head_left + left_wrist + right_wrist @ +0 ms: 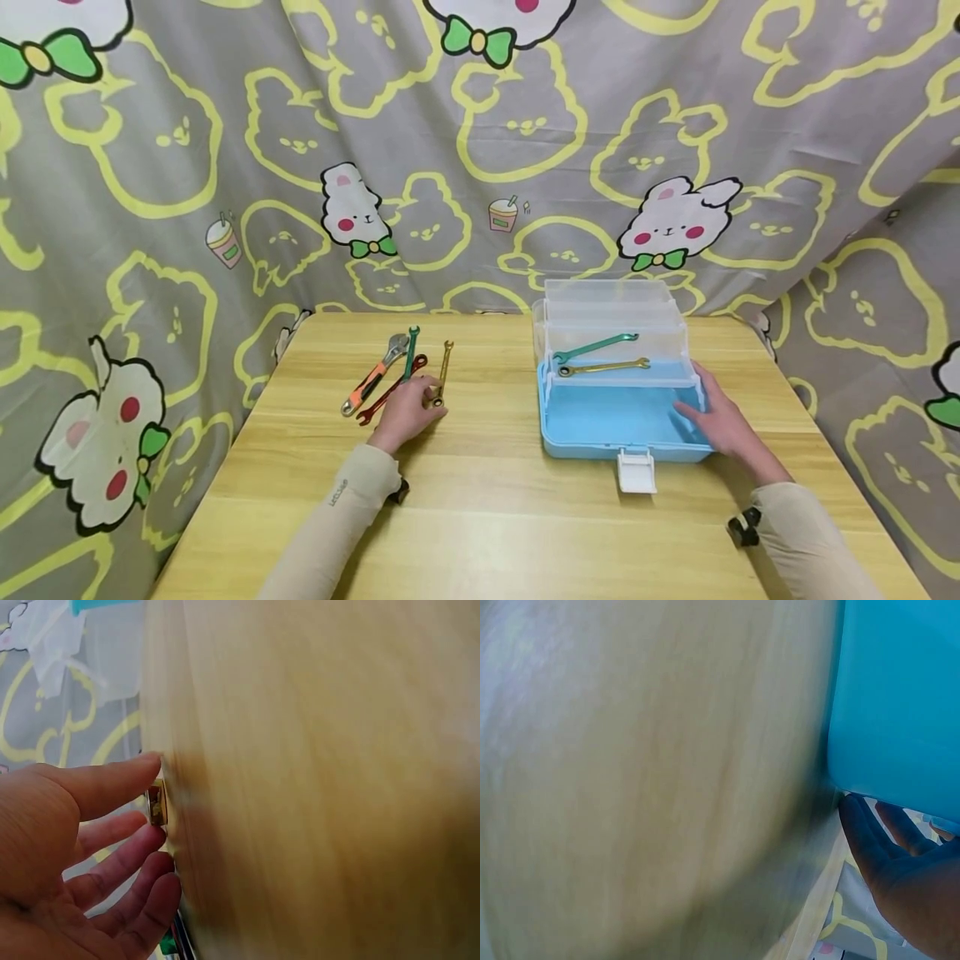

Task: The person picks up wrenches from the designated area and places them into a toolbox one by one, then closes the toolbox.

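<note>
The left hand (405, 412) has its grip apart, thumb and fingers on either side of the ring end of a gold wrench (444, 369) lying on the bench (480, 517), its shaft pointing away beyond the fingers, just right of a green wrench (412, 354). The right hand (723, 421) holds the blue toolbox (585, 452) by its right wall, thumb inside, fingers outside.

Wood-grained table (495, 525), grey curtain (420, 142) behind, yellow animal outlines (522, 125), white cartoon animals (675, 218), green bows (478, 40)
</note>
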### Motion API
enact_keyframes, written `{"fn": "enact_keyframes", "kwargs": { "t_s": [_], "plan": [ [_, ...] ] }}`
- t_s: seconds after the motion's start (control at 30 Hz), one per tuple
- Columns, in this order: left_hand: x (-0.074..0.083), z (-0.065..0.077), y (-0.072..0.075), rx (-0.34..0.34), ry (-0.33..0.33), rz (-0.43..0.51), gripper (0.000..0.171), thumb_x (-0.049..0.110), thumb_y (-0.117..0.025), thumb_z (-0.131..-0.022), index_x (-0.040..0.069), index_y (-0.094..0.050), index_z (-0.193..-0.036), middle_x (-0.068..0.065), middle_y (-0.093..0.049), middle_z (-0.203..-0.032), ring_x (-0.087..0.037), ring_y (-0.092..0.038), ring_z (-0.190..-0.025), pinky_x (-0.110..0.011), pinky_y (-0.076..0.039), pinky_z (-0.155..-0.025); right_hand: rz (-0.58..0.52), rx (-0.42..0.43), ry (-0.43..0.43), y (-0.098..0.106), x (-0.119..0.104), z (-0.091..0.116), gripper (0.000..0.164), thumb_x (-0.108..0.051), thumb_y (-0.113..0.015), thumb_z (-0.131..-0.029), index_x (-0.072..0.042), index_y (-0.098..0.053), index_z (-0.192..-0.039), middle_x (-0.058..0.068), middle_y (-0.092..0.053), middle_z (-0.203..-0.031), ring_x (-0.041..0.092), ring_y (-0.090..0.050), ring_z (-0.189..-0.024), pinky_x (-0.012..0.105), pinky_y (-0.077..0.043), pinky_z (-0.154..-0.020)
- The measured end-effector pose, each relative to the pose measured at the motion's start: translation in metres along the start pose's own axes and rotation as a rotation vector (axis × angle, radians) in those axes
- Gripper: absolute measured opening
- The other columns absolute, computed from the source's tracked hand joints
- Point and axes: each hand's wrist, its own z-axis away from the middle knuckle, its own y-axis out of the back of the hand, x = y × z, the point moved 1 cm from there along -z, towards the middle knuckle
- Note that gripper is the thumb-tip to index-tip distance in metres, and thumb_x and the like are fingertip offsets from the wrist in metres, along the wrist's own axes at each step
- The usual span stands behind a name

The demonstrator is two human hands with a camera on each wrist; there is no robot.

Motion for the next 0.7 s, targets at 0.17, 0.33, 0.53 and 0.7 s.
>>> {"fn": "enact_keyframes", "kwargs": {
  "t_s": [0.17, 0.33, 0.53, 0.7],
  "plan": [
    [0.0028, -0.0017, -0.0004, 0.017, 0.005, -0.019, 0.032, 0.024, -0.087, -0.086, 0.011, -0.073, -0.112, -0.003, -0.072, -0.096, -0.021, -0.066, -0.087, -0.045, -0.054, -0.081, 0.005, -0.002, -0.005, 0.0000, -0.0011, 0.0005, 0.087, -0.035, -0.054, -0.108, -0.013, 0.005, -0.167, 0.043, -0.013, -0.162, 0.071, -0.018, -0.141, 0.085, -0.021, -0.107],
    [0.0055, -0.0046, -0.0009, 0.024, -0.002, -0.024, 0.025, 0.018, -0.086, -0.087, 0.009, -0.071, -0.105, -0.006, -0.072, -0.098, -0.024, -0.067, -0.090, -0.046, -0.055, -0.082, -0.005, -0.005, -0.012, -0.0004, 0.0012, -0.0010, 0.087, -0.035, -0.054, -0.108, -0.014, 0.006, -0.167, 0.041, -0.011, -0.163, 0.070, -0.016, -0.142, 0.085, -0.019, -0.107],
    [0.0074, -0.0027, -0.0004, 0.022, 0.003, 0.010, 0.025, 0.009, -0.082, -0.089, 0.005, -0.070, -0.111, -0.010, -0.072, -0.100, -0.027, -0.068, -0.093, -0.047, -0.057, -0.084, -0.010, -0.007, -0.013, -0.0007, 0.0007, -0.0019, 0.086, -0.034, -0.054, -0.108, -0.015, 0.006, -0.167, 0.041, -0.011, -0.164, 0.070, -0.016, -0.142, 0.085, -0.019, -0.107],
    [0.0082, -0.0004, 0.0003, 0.008, 0.004, 0.007, 0.038, 0.004, -0.079, -0.091, 0.001, -0.066, -0.126, -0.012, -0.071, -0.103, -0.029, -0.068, -0.096, -0.049, -0.057, -0.086, -0.013, -0.006, -0.015, 0.0001, 0.0001, -0.0009, 0.086, -0.033, -0.054, -0.108, -0.014, 0.005, -0.167, 0.041, -0.012, -0.163, 0.070, -0.017, -0.142, 0.085, -0.019, -0.108]
  ]
}}
